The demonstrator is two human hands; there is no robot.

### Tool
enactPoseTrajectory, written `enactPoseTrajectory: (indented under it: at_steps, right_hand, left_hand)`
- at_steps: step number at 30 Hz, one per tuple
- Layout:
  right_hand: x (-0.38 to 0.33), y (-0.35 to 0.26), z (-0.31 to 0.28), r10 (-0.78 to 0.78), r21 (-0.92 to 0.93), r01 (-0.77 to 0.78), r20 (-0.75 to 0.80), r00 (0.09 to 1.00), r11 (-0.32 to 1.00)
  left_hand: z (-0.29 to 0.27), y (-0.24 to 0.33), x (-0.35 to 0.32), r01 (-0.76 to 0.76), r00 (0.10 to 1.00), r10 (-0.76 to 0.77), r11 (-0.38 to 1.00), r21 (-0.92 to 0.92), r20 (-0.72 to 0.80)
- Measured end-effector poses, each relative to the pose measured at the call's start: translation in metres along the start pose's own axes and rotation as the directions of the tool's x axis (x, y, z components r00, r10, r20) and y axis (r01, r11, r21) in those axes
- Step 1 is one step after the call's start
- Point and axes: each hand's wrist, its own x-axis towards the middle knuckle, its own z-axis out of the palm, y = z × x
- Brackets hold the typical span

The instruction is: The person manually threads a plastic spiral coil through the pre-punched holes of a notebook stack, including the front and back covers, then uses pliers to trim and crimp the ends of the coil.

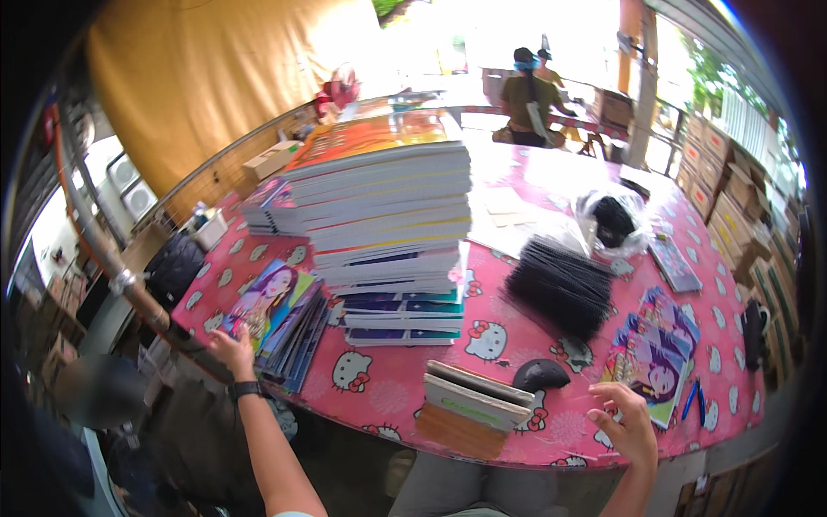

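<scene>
My left hand [233,351], a dark band on its wrist, is at the near-left edge of a pile of booklets [277,297] with a colourful illustrated cover on top. Its fingers are apart and reach to the pile's edge; I cannot tell whether they touch it. Above the table's near right side hovers my right hand [629,420], empty, fingers loosely spread. Close to it lie fanned illustrated booklets [659,370] and a blue-handled hand tool [693,401]. Left of that hand are a black dome-shaped object [541,374] and a wooden block [469,412] with upright boards.
A tall stack of books [388,215] rises mid-table. Right of it lie a bundle of thin black strips [560,289] and a plastic bag [613,220] with black contents. The table wears a pink patterned cover [388,392]. Two people [527,99] sit farther back; cartons [732,198] line the right.
</scene>
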Motion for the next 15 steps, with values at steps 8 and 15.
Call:
enactPoseTrajectory:
  at_steps: [8,15]
  right_hand:
    - [-0.017,0.075,-0.042,0.216,-0.066,-0.246,-0.303,0.928,0.967]
    - [-0.052,0.164,-0.086,0.560,-0.090,-0.774,-0.638,0.528,0.627]
  left_hand:
    - [-0.090,0.031,-0.007,-0.280,0.884,0.233,0.958,-0.061,-0.404]
    - [-0.201,0.176,-0.128,-0.244,0.968,0.167,0.460,-0.854,-0.186]
